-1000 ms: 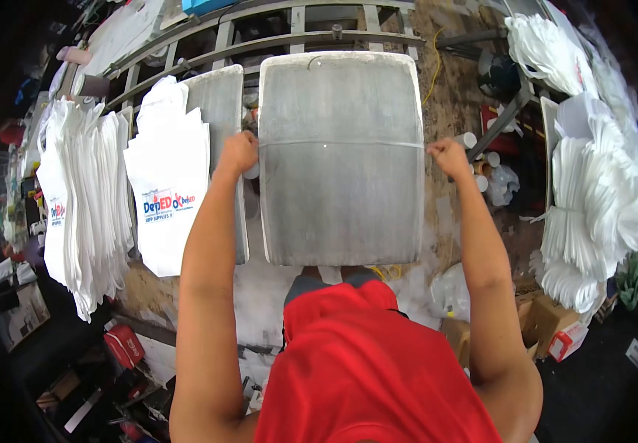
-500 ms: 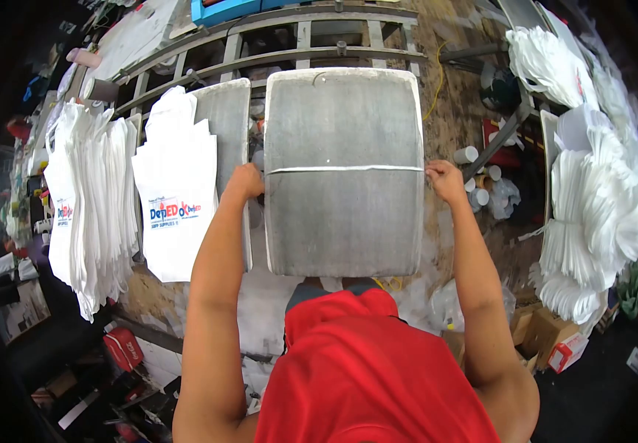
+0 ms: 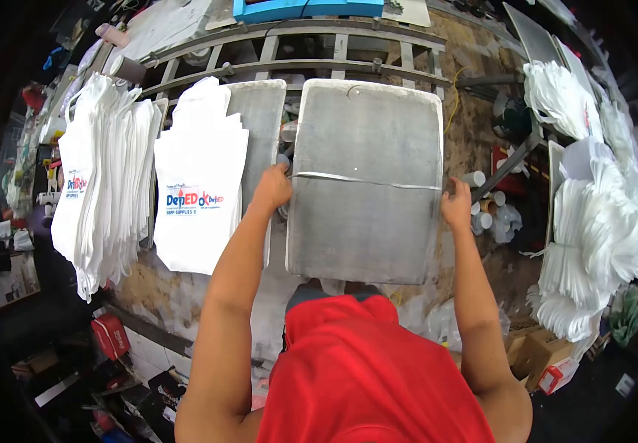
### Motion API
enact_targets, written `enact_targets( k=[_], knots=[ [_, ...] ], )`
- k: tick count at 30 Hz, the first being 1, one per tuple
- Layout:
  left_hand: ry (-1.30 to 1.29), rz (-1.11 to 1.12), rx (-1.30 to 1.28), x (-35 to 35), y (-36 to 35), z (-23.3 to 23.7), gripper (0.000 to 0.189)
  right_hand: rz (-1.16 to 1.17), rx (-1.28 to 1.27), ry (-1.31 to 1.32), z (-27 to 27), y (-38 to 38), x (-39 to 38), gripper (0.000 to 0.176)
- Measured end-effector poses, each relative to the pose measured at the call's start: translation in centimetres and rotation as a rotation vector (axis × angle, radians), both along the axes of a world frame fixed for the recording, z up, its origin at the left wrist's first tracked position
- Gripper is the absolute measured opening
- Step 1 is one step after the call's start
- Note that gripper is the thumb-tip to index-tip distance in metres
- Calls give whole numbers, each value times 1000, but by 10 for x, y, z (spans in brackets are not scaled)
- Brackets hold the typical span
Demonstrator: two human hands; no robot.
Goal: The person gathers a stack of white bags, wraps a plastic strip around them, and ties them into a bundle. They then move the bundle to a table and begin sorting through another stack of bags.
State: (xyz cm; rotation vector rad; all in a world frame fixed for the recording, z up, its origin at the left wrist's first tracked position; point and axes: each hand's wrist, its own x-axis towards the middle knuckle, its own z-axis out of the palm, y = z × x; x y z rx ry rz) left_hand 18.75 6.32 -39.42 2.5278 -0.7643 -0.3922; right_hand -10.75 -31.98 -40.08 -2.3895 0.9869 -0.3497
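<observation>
A grey, pale-edged flat board (image 3: 363, 229) lies in front of me. Across its upper half runs a narrow white strip (image 3: 333, 176), looking thinner and twisted near the middle. At the board's left edge, my left hand (image 3: 276, 184) is closed by one end of the strip. My right hand (image 3: 457, 204) has its fingers pinched together at the other end, just off the right edge. Exactly how the fingertips grip the strip is too small to see.
Left of the board, a printed white bag (image 3: 199, 162) lies on another grey board (image 3: 258, 111). Beyond it hangs a stack of white bags (image 3: 105, 177). More white bags (image 3: 592, 229) are bundled at the right. A metal rack (image 3: 297, 68) stands behind, and several cups (image 3: 483, 221) lie right.
The view has shifted, so the boards and bags appear further right. The strip, straight before, now slopes down to the right and looks twisted. My right hand sits slightly lower.
</observation>
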Motion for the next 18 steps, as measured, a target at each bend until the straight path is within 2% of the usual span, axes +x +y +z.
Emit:
enact_targets(
  k=[1, 6, 8, 10, 12, 14, 16, 17, 18],
  knots=[
    [-32, 25, -56, -4, 2, 1, 33, 6, -132, -25, 6, 10, 2, 44],
    [-165, -20, -270, -52, 19, 32, 35, 209, -169, -86, 33, 70, 22, 44],
    [-176, -6, -223, -78, 41, 53, 37, 215, -282, -101, 16, 77, 25, 42],
    [-178, -17, -186, -89, 72, 63, 39, 191, -274, -141, 27, 95, 33, 41],
    [-266, 149, -128, -91, 118, 73, 42, 141, -268, -163, 32, 120, 36, 40],
    [-266, 383, -22, -87, 159, 73, 56, 226, -93, -154, 30, 152, 44, 37],
    [-39, 422, 196, -84, 184, 88, 73, 322, 20, -225, 19, 197, 56, 33],
    [-33, 420, 196, -83, 199, 80, 73, 350, 177, -162, 25, 225, 63, 33],
    [-54, 308, 152, -82, 215, 67, 71, 372, 334, -97, 31, 255, 71, 32]
  ],
)
